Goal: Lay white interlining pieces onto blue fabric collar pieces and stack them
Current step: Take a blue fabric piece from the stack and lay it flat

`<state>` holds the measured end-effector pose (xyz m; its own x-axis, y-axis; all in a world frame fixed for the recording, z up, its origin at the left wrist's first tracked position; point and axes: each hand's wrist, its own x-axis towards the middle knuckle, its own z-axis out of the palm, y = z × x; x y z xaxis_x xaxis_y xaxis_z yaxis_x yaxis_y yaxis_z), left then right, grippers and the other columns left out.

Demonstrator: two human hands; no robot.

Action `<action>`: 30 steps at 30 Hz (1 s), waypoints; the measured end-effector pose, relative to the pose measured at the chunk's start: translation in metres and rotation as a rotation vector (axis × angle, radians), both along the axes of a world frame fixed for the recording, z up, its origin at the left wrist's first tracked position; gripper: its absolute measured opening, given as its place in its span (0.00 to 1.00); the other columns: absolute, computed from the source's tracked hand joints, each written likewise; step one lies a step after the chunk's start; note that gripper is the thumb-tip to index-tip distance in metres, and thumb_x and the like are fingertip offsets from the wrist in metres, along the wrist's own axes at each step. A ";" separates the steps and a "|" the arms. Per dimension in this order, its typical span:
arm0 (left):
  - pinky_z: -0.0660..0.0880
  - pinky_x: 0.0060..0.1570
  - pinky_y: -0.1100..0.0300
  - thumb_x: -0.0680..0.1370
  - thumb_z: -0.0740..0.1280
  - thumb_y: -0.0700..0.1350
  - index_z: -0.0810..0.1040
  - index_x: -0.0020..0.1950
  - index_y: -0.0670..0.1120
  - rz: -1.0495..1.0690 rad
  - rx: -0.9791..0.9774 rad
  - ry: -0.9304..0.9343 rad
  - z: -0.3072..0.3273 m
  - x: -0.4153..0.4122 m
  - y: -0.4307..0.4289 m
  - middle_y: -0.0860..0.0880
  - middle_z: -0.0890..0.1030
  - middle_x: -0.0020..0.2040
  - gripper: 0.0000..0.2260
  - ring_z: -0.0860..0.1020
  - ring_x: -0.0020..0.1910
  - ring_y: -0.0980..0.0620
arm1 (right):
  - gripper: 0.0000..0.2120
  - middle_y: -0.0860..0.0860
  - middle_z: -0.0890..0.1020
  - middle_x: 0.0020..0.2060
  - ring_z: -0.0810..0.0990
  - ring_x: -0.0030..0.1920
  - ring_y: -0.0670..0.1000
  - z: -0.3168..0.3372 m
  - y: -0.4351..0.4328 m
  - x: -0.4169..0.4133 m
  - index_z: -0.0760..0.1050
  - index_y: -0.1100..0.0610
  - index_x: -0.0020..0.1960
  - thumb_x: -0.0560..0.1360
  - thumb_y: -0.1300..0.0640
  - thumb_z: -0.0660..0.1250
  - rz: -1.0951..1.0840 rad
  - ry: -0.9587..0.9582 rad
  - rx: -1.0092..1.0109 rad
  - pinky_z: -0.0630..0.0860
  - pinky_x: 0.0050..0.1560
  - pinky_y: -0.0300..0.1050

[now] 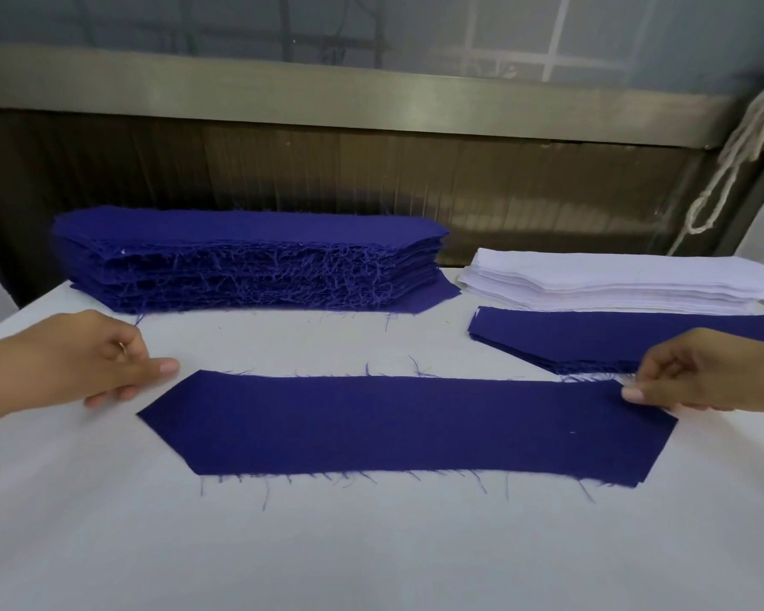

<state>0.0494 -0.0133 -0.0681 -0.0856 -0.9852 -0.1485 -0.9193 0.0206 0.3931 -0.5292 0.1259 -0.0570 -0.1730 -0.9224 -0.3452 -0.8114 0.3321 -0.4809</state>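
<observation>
A white table (371,557) fills the space closest to us. One blue collar piece (398,427) lies flat on it, long side to side, with loose threads sticking out along its edges.

The thumb (634,394) of the right hand (697,368) sits on the far right corner of the blue collar piece. The other fingers curl in under it, so this hand pinches that corner. The left hand (93,355) is just beside the left tip of the blue collar piece. Its thumb points at the cloth, but does not seem to touch it. Its fingers are loosely bent and hold nothing. There is a ring (122,346) on one finger.

Behind the blue collar piece on the left is a tall blue pile (248,258), with fuzzy threads on its side. Behind the blue collar piece on the right is a low blue pile (614,337), very near the right hand. Just behind that low pile is the white interlining pile (614,280). Far behind the blue collar piece, up on the right, a white rope (733,147) hangs down.
</observation>
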 end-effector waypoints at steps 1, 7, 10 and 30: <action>0.73 0.39 0.59 0.52 0.65 0.78 0.81 0.32 0.56 -0.016 -0.022 0.040 0.000 -0.003 0.002 0.49 0.81 0.26 0.28 0.77 0.23 0.59 | 0.36 0.47 0.85 0.37 0.80 0.32 0.43 0.001 0.001 0.003 0.84 0.43 0.42 0.45 0.19 0.72 0.002 0.035 -0.009 0.72 0.31 0.32; 0.70 0.38 0.61 0.37 0.68 0.81 0.83 0.37 0.56 -0.061 0.016 0.080 -0.001 -0.014 0.007 0.59 0.83 0.34 0.40 0.78 0.28 0.65 | 0.28 0.44 0.86 0.35 0.81 0.32 0.40 -0.004 0.002 0.012 0.84 0.49 0.38 0.48 0.29 0.75 -0.030 0.109 -0.051 0.75 0.35 0.36; 0.71 0.39 0.61 0.36 0.67 0.81 0.83 0.40 0.54 -0.073 0.019 0.089 -0.003 -0.014 0.005 0.60 0.83 0.34 0.44 0.79 0.30 0.66 | 0.21 0.45 0.83 0.30 0.77 0.27 0.40 -0.004 0.000 0.013 0.83 0.44 0.35 0.51 0.30 0.75 -0.010 0.054 -0.021 0.72 0.36 0.36; 0.67 0.53 0.66 0.65 0.69 0.67 0.71 0.61 0.76 -0.439 0.107 0.144 -0.019 -0.006 -0.012 0.59 0.70 0.58 0.24 0.69 0.55 0.59 | 0.25 0.57 0.86 0.50 0.86 0.45 0.53 -0.053 -0.030 -0.071 0.82 0.57 0.56 0.66 0.45 0.83 0.164 -0.226 -0.109 0.82 0.46 0.43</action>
<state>0.0434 -0.0251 -0.0869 -0.5174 -0.8312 -0.2036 -0.7690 0.3472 0.5368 -0.6006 0.0961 -0.1100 0.0511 -0.9655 -0.2554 -0.7182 0.1422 -0.6811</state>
